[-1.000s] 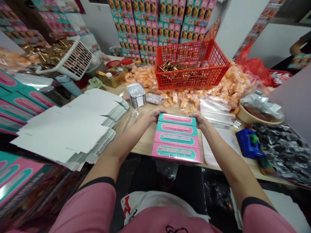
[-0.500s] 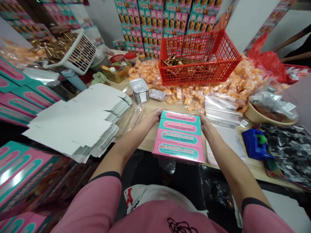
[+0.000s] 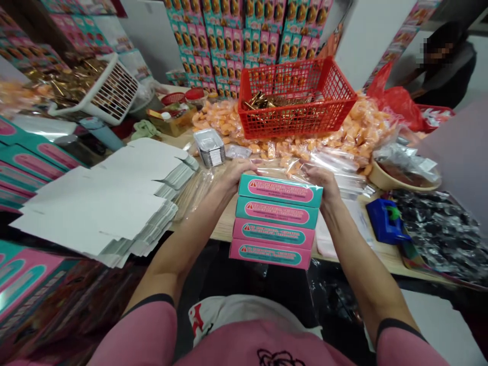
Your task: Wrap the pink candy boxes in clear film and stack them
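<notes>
A bundle of several teal and pink boxes (image 3: 276,213) is stacked in front of me at the table's near edge, their printed ends with warning triangles facing me. Clear plastic film (image 3: 282,165) stretches over the far side of the bundle. My left hand (image 3: 243,170) is at the far left corner, fingers closed on the film. My right hand (image 3: 321,179) grips at the far right corner, its fingers curled on the film and partly hidden by glare. Whether the film wraps the whole bundle I cannot tell.
Flat white cartons (image 3: 99,188) lie left, by foil trays (image 3: 209,147). A red basket (image 3: 297,122) stands behind among bagged orange pieces (image 3: 366,127). On the right are a blue tape dispenser (image 3: 385,221), a beige bowl (image 3: 404,178) and black packets (image 3: 442,234). A person (image 3: 446,66) is at the far right.
The bundle has tilted, its printed ends facing me more fully. My hands have shifted from its sides to the far corners, and film now shows raised between them.
</notes>
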`<state>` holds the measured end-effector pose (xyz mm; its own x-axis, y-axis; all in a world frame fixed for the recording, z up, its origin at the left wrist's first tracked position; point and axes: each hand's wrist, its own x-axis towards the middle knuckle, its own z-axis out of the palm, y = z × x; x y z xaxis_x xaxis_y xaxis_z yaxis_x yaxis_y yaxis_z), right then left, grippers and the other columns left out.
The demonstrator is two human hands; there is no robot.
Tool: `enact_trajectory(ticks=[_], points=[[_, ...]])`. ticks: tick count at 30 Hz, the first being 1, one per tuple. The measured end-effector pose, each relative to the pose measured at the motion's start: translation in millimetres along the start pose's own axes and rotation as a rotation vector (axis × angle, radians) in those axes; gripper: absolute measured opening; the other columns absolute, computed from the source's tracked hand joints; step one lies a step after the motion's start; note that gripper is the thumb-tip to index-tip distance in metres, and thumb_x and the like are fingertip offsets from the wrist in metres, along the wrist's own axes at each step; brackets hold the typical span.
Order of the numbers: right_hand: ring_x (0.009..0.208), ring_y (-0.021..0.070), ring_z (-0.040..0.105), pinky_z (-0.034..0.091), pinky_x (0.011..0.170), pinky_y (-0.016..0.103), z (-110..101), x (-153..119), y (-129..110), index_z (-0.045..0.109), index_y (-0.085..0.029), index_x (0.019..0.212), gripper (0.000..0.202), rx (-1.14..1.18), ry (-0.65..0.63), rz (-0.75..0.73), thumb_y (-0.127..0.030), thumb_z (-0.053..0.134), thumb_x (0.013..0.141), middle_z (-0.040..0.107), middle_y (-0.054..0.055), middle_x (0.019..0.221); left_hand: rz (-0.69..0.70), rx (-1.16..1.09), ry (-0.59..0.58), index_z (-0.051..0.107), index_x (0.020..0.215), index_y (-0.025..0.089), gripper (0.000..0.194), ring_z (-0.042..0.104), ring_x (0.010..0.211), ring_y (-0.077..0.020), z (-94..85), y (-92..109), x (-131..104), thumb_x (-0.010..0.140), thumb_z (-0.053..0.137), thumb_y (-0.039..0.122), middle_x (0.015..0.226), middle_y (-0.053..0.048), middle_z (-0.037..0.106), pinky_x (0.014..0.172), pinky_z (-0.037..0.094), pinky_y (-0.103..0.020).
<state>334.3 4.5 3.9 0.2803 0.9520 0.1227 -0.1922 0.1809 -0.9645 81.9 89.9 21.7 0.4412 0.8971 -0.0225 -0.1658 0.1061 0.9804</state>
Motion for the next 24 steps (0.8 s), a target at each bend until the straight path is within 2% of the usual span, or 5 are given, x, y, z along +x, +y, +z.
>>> enact_trajectory(ticks=[4,8,10,17,24], points=[[0.106,0.0297,0.066,0.051,0.083,0.041,12,-14,-24,0.063,-0.023,0.049,0.011,-0.02,0.045,-0.178,-0.023,0.069,0.058,0.076,0.003,0.092,0.175,0.055,0.044,0.069,0.052,0.013,0.011,0.056,0.063,-0.0138,7.2,16,-17,0.056,0.07,0.023,0.076,-0.007,0.071,0.058,0.041,-0.027],[0.101,0.0298,0.067,0.049,0.083,0.041,17,-27,-28,0.066,-0.022,0.051,0.01,-0.041,0.044,-0.181,-0.025,0.072,0.057,0.077,0.004,0.101,0.272,0.071,0.014,0.077,0.06,0.017,0.009,0.065,0.099,-0.0223,5.9,15,-26,0.053,0.074,0.022,0.11,-0.008,0.075,0.084,0.048,-0.031],[0.105,0.0309,0.067,0.048,0.084,0.041,14,-32,-26,0.066,-0.021,0.051,0.01,-0.061,0.029,-0.151,-0.024,0.074,0.058,0.077,0.005,0.107,0.271,0.082,0.015,0.077,0.06,0.018,0.009,0.063,0.111,-0.0256,4.8,14,-29,0.052,0.075,0.022,0.113,-0.008,0.076,0.092,0.047,-0.033],[0.115,0.0299,0.064,0.042,0.102,0.044,4,-27,-29,0.067,-0.021,0.052,0.014,-0.121,0.049,-0.106,-0.025,0.08,0.057,0.076,0.006,0.104,0.15,0.116,0.038,0.069,0.047,0.016,0.008,0.064,0.087,-0.0214,7.3,20,-21,0.048,0.076,0.021,0.082,-0.007,0.073,0.075,0.046,-0.031],[0.103,0.0294,0.065,0.045,0.093,0.043,3,-27,-31,0.064,-0.02,0.047,0.02,-0.242,0.086,-0.036,-0.029,0.08,0.052,0.075,0.008,0.096,0.158,0.199,0.038,0.071,0.049,0.015,0.009,0.062,0.077,-0.0183,0.7,16,-17,0.047,0.077,0.021,0.072,-0.005,0.07,0.07,0.042,-0.029]])
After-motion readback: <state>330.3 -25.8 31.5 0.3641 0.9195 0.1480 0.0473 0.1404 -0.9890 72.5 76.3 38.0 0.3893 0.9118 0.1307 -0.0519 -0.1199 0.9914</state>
